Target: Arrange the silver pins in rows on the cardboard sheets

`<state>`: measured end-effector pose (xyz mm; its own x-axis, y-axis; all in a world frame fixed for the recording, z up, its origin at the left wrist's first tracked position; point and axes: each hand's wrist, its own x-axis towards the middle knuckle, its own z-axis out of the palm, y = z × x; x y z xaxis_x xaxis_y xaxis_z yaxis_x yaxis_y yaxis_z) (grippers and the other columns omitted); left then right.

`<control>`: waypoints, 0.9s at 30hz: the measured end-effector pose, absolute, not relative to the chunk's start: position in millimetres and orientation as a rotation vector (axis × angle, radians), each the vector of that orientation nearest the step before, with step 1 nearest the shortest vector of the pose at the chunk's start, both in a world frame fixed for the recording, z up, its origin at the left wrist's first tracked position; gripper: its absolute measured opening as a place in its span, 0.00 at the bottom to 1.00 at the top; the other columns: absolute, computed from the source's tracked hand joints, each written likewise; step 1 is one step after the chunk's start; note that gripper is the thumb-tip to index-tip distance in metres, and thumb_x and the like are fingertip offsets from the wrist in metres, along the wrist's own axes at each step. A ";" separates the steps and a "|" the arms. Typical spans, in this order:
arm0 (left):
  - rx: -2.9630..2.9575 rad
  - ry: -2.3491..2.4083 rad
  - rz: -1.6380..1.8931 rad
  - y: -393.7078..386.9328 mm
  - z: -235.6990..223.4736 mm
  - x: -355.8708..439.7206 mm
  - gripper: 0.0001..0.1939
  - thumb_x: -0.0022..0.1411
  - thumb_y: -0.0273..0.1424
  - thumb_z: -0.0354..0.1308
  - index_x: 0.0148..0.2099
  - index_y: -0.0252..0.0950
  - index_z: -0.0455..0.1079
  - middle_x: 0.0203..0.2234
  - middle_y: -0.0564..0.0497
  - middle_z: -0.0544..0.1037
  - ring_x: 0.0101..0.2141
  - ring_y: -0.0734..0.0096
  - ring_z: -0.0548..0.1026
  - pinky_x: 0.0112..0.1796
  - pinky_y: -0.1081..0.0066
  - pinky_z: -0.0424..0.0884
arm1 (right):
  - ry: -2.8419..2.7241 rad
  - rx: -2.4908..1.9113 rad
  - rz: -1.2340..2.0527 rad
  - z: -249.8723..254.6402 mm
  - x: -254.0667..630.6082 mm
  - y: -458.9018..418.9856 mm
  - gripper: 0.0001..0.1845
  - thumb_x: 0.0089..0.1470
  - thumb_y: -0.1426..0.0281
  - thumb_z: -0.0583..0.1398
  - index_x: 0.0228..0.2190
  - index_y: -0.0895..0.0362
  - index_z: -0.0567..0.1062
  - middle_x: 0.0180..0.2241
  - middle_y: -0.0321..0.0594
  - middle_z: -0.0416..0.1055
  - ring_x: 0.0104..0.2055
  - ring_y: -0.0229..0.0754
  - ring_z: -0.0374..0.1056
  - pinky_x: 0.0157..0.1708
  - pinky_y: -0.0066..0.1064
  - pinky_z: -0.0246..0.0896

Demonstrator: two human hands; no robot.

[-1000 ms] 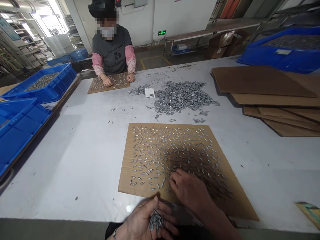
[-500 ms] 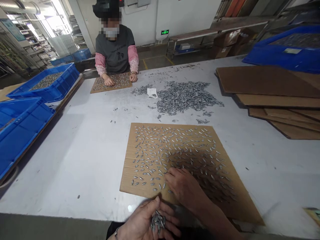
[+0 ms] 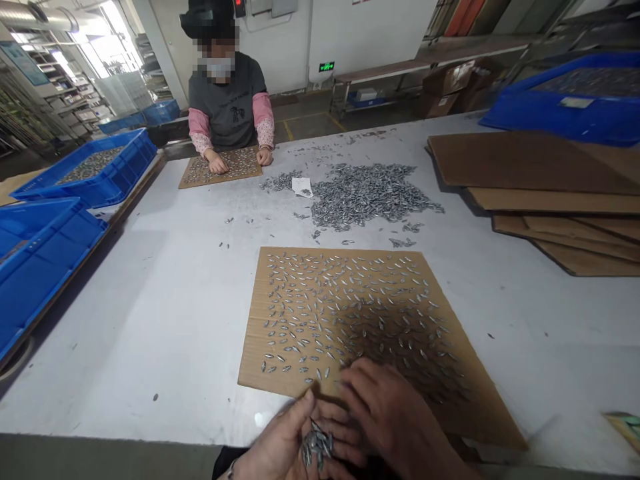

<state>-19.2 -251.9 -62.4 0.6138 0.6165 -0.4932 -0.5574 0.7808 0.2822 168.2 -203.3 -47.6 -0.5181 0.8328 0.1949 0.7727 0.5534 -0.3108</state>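
Note:
My left hand (image 3: pixel 300 433) is palm up below the near edge of the cardboard sheet (image 3: pixel 250 363), cupped around a small heap of spindle-shaped metal pieces (image 3: pixel 317 445). Just right of it, over the sheet's near edge, is my right hand (image 3: pixel 383 400). Its fingers are bent and smeared by motion, with the tips close to my left fingers; whether they hold a piece I cannot make out. Many like metal pieces lie spaced out in rough rows across the sheet, the right part in my shadow.
A large pile of metal pieces (image 3: pixel 367 193) lies mid-table beside a white paper tag (image 3: pixel 302 187). Across the table, a co-worker (image 3: pixel 230 100) has both hands at another cardboard sheet (image 3: pixel 193 175). Blue bins (image 3: pixel 125 163) stand left; stacked cardboard sheets (image 3: pixel 530 163) and a blue bin (image 3: pixel 530 110) are right.
My right hand has drawn back from the laid-out pieces on the sheet, toward me and to the right, close to my left hand. The left hand still cups its heap.

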 end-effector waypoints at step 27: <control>0.409 0.834 0.764 -256.9 -64.1 -16.5 0.22 0.61 0.47 0.69 0.34 0.34 0.67 0.21 0.55 0.73 0.14 0.84 0.60 0.15 0.79 0.50 | -2.139 -1.172 0.656 -46.5 165.3 -243.1 0.08 0.69 0.70 0.54 0.38 0.50 0.72 0.34 0.35 0.76 0.36 0.39 0.75 0.36 0.29 0.70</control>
<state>-16.5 -256.9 -64.1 0.4339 0.7438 -0.5085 -0.4415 0.6675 0.5996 165.3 -243.1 -46.5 -0.4252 0.8639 0.2700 0.5638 0.4862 -0.6676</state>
